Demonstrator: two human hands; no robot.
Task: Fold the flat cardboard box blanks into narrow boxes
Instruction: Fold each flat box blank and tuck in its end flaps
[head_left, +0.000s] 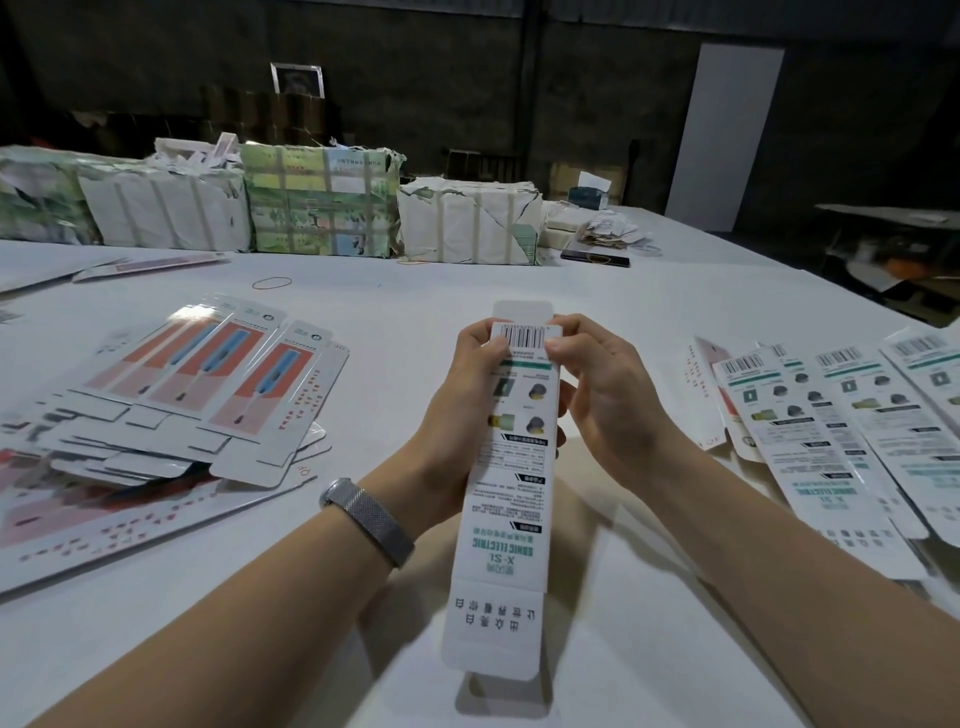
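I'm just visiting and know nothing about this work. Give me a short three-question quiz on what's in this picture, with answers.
1. True or false: both hands hold the same box.
2. Which wrist wears the band: A) left, B) right, C) neither?
3. On which side of the table lies the pile of flat blanks with red and blue print?

Key
1. True: the left hand and the right hand both pinch it near the barcode end.
2. A.
3. The person's left; the boxes on the right show barcodes.
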